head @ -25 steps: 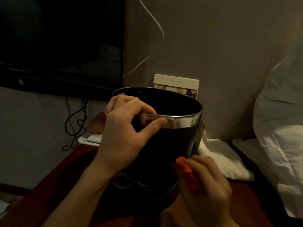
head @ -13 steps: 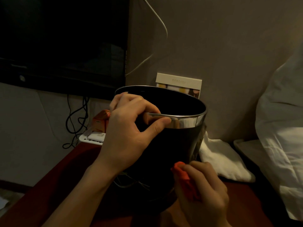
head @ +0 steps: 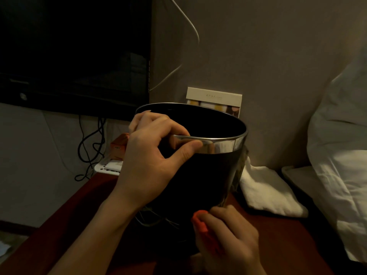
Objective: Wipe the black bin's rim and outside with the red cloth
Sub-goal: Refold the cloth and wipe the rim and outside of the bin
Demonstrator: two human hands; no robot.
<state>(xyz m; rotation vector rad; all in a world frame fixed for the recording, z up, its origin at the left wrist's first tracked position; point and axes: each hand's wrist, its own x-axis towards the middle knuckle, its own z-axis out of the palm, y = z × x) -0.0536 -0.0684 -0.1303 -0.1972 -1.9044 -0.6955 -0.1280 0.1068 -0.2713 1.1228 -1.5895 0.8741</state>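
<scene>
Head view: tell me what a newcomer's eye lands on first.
The black bin fills the centre, its shiny rim gripped by the left hand. Low on the bin's right side, the right hand holds the red cloth against it. A white pillow glows at the right edge.

one head-worn view, looking forward and down, close over the black bin toward the wall.
</scene>
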